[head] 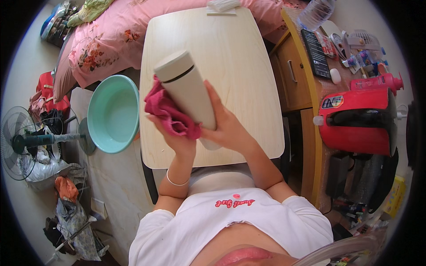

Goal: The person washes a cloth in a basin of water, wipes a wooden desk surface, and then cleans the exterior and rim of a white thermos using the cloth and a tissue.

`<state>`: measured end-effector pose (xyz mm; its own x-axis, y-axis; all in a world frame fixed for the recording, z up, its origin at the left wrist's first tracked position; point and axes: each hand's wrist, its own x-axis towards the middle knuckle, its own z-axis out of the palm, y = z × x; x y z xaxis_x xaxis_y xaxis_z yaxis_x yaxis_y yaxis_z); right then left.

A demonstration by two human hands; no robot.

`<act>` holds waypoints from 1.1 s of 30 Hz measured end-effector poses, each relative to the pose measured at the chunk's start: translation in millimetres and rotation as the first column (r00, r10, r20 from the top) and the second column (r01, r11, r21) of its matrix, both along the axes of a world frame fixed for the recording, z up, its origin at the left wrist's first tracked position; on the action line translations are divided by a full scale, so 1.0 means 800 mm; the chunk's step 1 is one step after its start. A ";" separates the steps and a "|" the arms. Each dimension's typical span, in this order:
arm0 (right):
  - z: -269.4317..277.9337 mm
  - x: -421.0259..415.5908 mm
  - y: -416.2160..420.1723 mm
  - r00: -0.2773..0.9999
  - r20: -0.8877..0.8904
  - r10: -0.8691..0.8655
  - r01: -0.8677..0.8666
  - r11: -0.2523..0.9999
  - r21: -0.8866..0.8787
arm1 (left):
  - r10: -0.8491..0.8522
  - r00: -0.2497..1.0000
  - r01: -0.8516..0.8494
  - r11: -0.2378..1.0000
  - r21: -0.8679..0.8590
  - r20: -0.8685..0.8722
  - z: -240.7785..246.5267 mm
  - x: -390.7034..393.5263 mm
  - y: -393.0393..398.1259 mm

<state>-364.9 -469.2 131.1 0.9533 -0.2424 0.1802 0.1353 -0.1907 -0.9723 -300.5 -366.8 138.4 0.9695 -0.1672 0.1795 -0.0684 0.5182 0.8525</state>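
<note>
A white insulated bottle (189, 93) with a black ring below its lid is tilted above the small wooden table (229, 60). My right hand (228, 124) grips the bottle's lower part from the right side, with the thumb and fingers around it. Crumpled in my left hand (174, 139) is a magenta cloth (169, 113), pressed against the left side of the bottle. The cloth covers most of my left fingers, and part of the bottle's base shows below my right hand.
A mint-green basin (113, 113) stands left of the table, near a floor fan (23, 139). White tissues (222, 6) lie at the far edge. On the right-hand desk are a phone (315, 53), a red electric kettle (356, 121) and a pink pump bottle (376, 83).
</note>
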 end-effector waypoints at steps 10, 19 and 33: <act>0.013 -0.017 -0.031 0.914 -0.204 0.351 -0.324 0.933 0.156 | -0.075 0.997 0.077 0.992 -0.100 0.029 0.021 0.041 0.009; -0.016 -0.007 0.000 0.981 0.175 -0.086 -0.018 0.856 0.517 | -0.242 0.955 0.197 0.949 0.247 0.170 -0.028 -0.027 0.030; -0.016 -0.004 0.004 0.990 0.110 0.089 -0.135 0.824 0.550 | -0.098 0.926 0.000 0.966 0.259 0.364 0.014 -0.008 0.015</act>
